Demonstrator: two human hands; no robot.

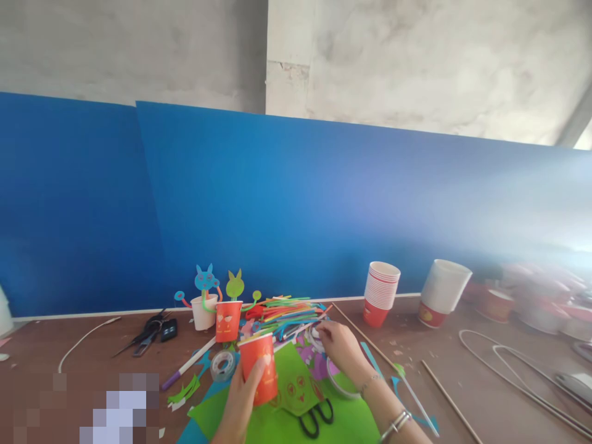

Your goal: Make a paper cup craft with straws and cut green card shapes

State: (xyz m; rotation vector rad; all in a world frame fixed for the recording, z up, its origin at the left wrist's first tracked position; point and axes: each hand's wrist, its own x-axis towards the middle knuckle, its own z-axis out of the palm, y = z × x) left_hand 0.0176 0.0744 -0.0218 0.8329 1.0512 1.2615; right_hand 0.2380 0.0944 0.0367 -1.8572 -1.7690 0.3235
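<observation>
My left hand (244, 390) is wrapped around a red paper cup (263, 377), tilted slightly above green paper. The fingers of my right hand (340, 342) are curled together beside a white ring-shaped roll (315, 339) near the straws; what they pinch, if anything, is hidden. Between the hands lies a green paper piece (300, 394) with an animal face drawn on it. Black scissor handles (317, 419) stick out from under it. Left of the cup is a roll of clear tape (222, 366).
Colored straws (289, 314) lie heaped at the back. Two cup figures, blue-headed (205, 279) and green-headed (235, 287), stand left of them. Stacked paper cups (382, 290) and a taller stack (443, 293) stand right. A purple-capped marker (189, 362), sticks (446, 394) and cables (522, 376) lie around.
</observation>
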